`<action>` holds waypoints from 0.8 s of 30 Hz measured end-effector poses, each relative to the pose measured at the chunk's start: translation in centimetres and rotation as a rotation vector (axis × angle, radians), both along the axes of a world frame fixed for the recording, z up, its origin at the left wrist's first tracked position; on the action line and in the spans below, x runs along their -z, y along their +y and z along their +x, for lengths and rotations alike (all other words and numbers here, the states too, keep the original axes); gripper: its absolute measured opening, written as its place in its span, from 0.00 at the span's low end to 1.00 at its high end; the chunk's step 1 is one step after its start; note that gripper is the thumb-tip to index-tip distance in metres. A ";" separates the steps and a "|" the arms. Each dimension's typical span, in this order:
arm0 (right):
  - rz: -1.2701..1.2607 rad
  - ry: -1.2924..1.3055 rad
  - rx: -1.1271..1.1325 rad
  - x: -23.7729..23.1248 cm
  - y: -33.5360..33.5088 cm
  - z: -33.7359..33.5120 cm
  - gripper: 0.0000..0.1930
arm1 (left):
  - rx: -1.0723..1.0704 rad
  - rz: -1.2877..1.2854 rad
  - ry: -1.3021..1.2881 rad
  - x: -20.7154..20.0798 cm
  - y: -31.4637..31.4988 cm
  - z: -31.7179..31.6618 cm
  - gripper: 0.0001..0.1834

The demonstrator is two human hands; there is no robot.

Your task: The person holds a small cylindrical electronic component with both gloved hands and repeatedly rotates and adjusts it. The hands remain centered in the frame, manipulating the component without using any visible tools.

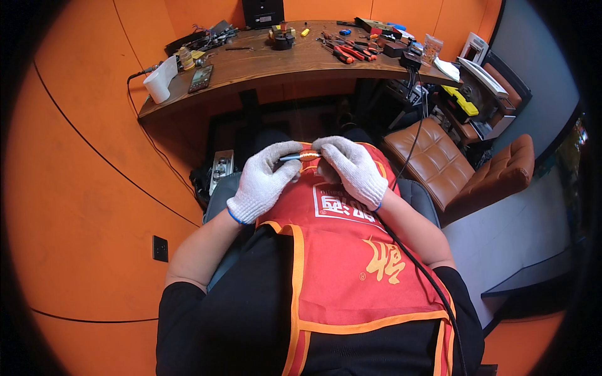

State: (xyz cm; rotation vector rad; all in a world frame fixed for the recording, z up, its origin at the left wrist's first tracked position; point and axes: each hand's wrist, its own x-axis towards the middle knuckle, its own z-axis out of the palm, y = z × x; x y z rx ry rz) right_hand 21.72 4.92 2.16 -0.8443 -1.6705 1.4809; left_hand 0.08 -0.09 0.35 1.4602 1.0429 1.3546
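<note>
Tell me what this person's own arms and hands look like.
The left hand and right hand wear matching white knitted gloves, with ribbed cuffs that end in a thin blue edge at the wrist. Above them, both forearms are bare up to short, plain black sleeves. I see no printed markings on the gloves or sleeves.

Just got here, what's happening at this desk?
A person in white gloves holds a small rod-like piece over the lap, in front of a red apron. The left hand has its grey end, the right hand its coppery end. Ahead, on the desk, lie red-handled pliers and a phone; neither hand is on those.
</note>
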 end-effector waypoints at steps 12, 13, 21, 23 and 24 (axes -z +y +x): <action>0.260 -0.047 -0.013 -0.5 -0.3 -0.1 0.16 | 0.079 -0.183 -0.146 0.1 0.1 -0.2 0.15; 0.284 -0.049 -0.012 -0.5 -0.3 -0.3 0.16 | 0.081 -0.198 -0.186 0.1 0.2 -0.4 0.15; 0.120 -0.003 -0.063 -0.3 -0.1 -0.2 0.17 | 0.015 -0.106 -0.148 0.7 0.4 -0.3 0.15; 0.304 -0.051 -0.005 -0.1 0.0 -0.4 0.17 | 0.039 -0.223 -0.218 0.5 0.4 -0.5 0.15; 0.228 0.006 -0.025 -0.1 0.0 -0.3 0.16 | 0.042 -0.170 -0.197 0.4 0.4 -0.3 0.15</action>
